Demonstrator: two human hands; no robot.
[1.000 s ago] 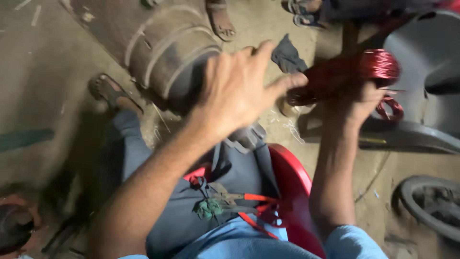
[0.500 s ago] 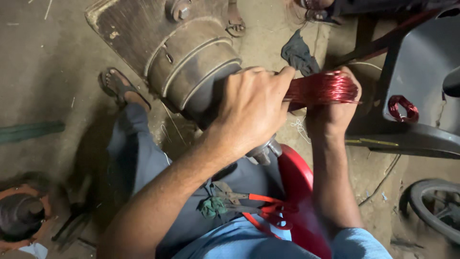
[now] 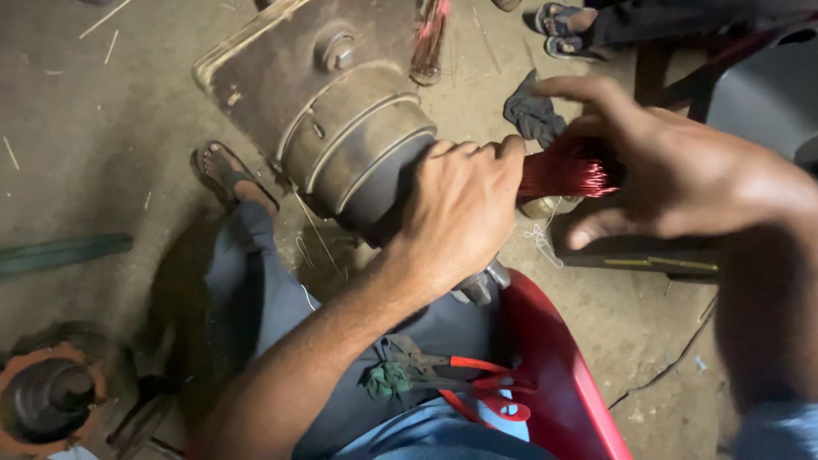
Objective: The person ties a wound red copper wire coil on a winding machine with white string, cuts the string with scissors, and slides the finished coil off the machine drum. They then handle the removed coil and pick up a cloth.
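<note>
A large grey metal motor housing [image 3: 341, 136] lies on the dirt floor in front of my knees. My left hand [image 3: 460, 213] is closed around a bundle of red copper wire [image 3: 562, 175] right at the open end of the housing. My right hand [image 3: 673, 170] hovers over the far end of the wire bundle, fingers spread, thumb below it; whether it touches the wire is unclear. The end of the bundle is hidden behind this hand.
Red-handled pliers [image 3: 460, 379] and a green rag lie on my lap, on the red plastic seat [image 3: 562, 366]. My sandalled foot [image 3: 230, 175] rests left of the motor. A dark cloth [image 3: 528, 111], another person's sandalled foot [image 3: 567, 21] and a round orange-rimmed part [image 3: 47, 400] are nearby.
The red wire coil moved from my right hand toward the motor's opening. My left hand came down and closed on it, and my right hand opened and lifted over the bundle.
</note>
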